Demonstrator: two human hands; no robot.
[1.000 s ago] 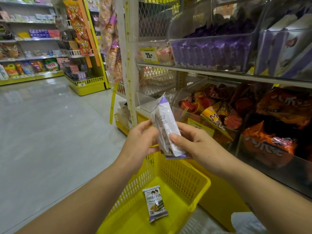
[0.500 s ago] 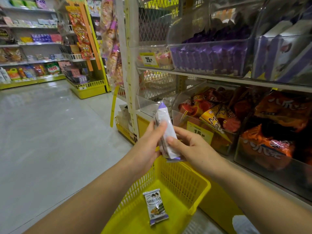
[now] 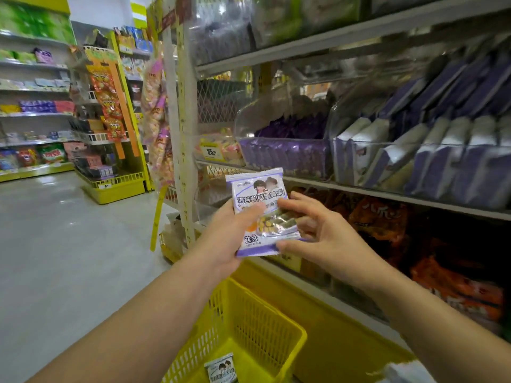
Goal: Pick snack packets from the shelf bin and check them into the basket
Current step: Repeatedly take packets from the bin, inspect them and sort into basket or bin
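Holding the snack packet (image 3: 265,211) print-side up, above the basket (image 3: 276,322) and just below the shelf bin (image 3: 284,158). Gripping its left edge with the left hand (image 3: 229,236), thumb across the front; pinching its right edge with the right hand (image 3: 318,233). Apparently checking the label. Next, probably lowering into the basket beside the second packet (image 3: 221,369), then releasing both hands.

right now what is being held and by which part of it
One purple-and-white snack packet, held by both hands: the left hand grips its left edge, thumb across the front; the right hand pinches its right edge and lower right corner.
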